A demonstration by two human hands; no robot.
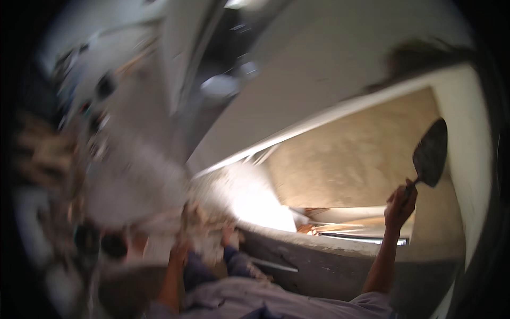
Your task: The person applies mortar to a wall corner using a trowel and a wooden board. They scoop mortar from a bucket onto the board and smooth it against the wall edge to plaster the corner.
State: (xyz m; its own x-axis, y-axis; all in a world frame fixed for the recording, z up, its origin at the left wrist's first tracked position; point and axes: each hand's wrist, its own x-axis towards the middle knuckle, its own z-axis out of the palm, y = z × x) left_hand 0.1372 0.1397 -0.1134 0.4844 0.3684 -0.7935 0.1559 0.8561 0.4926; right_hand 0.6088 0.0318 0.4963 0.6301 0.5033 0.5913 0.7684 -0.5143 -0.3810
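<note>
My right hand (399, 207) is raised at the right and closed around the handle of a trowel (431, 151). The trowel's dark, leaf-shaped blade points upward, in front of the brown plastered wall (340, 154) and the pale edge of an opening (467, 117). I cannot tell whether the blade touches either surface. Low on the left, my left hand (180, 252) hangs beside my leg. Motion smears its fingers, so their grip and anything in them stay unclear.
A low wall (313, 276) with a rough top runs before me at the right. Bright light and boards (345, 226) show beyond it. Dark, round, bucket-like containers (114, 244) and blurred clutter stand at the left, beside a grey floor (133, 181).
</note>
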